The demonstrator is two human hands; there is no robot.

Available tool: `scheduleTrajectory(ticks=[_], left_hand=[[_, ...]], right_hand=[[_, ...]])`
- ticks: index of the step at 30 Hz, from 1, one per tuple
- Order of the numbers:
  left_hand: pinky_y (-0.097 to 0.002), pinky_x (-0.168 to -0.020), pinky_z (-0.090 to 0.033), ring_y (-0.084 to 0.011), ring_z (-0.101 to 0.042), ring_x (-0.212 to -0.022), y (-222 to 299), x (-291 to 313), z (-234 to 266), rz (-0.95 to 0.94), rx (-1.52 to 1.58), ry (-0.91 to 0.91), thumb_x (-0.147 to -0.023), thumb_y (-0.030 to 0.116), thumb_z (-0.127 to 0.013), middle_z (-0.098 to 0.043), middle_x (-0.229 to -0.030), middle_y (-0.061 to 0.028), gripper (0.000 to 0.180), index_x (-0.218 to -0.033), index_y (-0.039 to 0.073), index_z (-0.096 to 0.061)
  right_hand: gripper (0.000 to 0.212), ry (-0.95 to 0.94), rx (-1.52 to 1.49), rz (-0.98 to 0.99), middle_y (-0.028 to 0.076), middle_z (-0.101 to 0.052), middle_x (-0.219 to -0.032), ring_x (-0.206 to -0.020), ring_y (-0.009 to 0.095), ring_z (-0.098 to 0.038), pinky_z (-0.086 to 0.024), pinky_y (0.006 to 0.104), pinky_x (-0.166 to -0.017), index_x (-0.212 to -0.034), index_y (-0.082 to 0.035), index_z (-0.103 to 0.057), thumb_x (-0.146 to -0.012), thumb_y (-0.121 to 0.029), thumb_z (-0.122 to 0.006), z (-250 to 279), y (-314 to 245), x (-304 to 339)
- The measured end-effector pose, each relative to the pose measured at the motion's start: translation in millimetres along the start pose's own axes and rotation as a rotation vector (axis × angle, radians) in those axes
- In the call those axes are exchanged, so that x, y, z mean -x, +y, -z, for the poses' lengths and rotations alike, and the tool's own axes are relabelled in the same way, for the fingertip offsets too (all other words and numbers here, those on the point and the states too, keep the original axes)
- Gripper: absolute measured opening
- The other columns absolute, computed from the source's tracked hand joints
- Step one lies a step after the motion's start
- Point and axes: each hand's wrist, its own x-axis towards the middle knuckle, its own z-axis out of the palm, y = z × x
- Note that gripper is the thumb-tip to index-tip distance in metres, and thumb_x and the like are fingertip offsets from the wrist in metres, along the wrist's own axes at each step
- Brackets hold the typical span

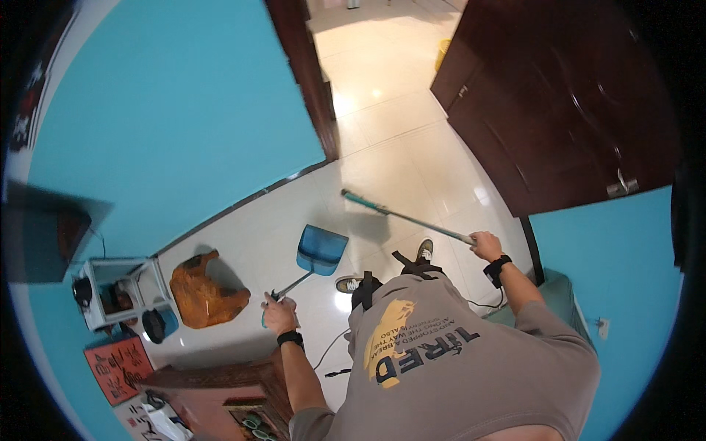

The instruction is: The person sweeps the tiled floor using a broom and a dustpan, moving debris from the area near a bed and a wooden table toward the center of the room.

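Note:
My left hand (280, 314) is closed round the handle of a blue dustpan (322, 251), whose pan is low over the tiled floor ahead of my feet. My right hand (485, 246) grips the end of a long-handled broom (419, 222). The broom's stick slants away to the left, and its narrow green head (364, 202) lies beyond the dustpan, to its right. From here I cannot tell whether the pan or the bristles touch the floor. No dirt can be made out in the pan.
An open dark brown door (559, 103) stands at the right of a lit doorway. On the left are a carved wooden stump (207, 292) and a white metal rack (95, 294). A wooden cabinet (220, 382) is near my left arm. A thin cable (329, 349) trails over the floor.

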Motion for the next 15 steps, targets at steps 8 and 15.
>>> scheduleTrajectory(ticks=[8,15], left_hand=[[-0.0405,-0.077,-0.046,-0.0326,-0.053,-0.094,50.2,13.3,4.1,-0.071,0.43,0.374,-0.075,0.012,-0.052,-0.043,-0.118,-0.0186,0.051,-0.123,0.004,-0.038],[-0.0353,-0.069,-0.047,-0.0308,-0.055,-0.083,154.9,31.8,32.9,-0.167,0.403,0.5,-0.076,0.005,-0.048,-0.046,-0.111,-0.0164,0.04,-0.115,0.001,-0.044]], right_hand=[[0.012,0.084,-0.106,-0.414,0.019,-0.06,-0.077,-0.076,0.031,-0.059,-0.048,0.0399,-0.064,-0.079,-0.002,-0.061,-0.069,-0.009,-0.058,-31.8,163.8,26.5],[0.011,-0.01,-0.278,-0.733,0.021,-0.057,-0.078,-0.074,0.033,-0.058,-0.05,0.0389,-0.062,-0.075,0.005,-0.057,-0.075,-0.004,-0.051,-23.7,243.3,30.7]])
